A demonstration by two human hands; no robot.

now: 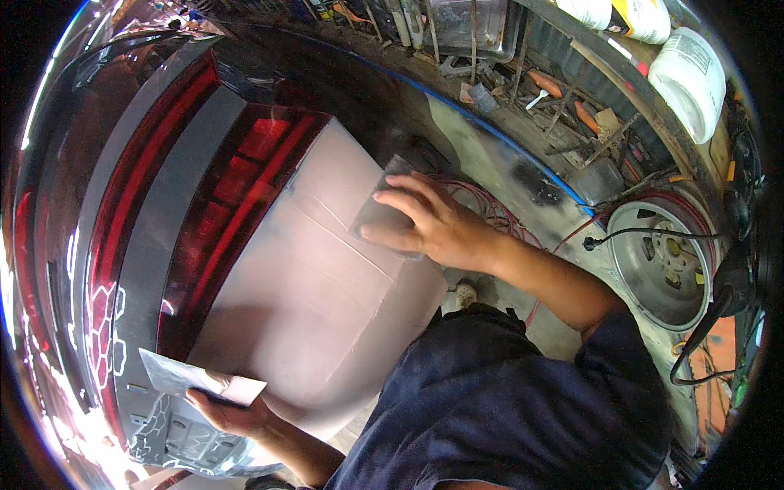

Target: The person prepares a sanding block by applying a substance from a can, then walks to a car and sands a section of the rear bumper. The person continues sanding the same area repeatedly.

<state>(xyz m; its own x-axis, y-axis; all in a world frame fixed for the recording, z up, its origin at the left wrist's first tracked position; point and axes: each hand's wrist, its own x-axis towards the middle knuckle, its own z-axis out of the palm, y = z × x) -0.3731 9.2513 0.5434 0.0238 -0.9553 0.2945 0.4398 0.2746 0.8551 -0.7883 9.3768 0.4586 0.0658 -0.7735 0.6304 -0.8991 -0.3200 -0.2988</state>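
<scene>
The right hand (433, 224) presses its fingers flat on a sanding sheet (382, 214) against the primed grey panel (318, 286); at seven o'clock, the left hand (229, 408) pinches a paper sheet (192, 377). Drifting toward ten o'clock could scuff the red tail lamp (237, 196).

Auto body shop: wheel rim (663, 265), tools (563, 98).
</scene>
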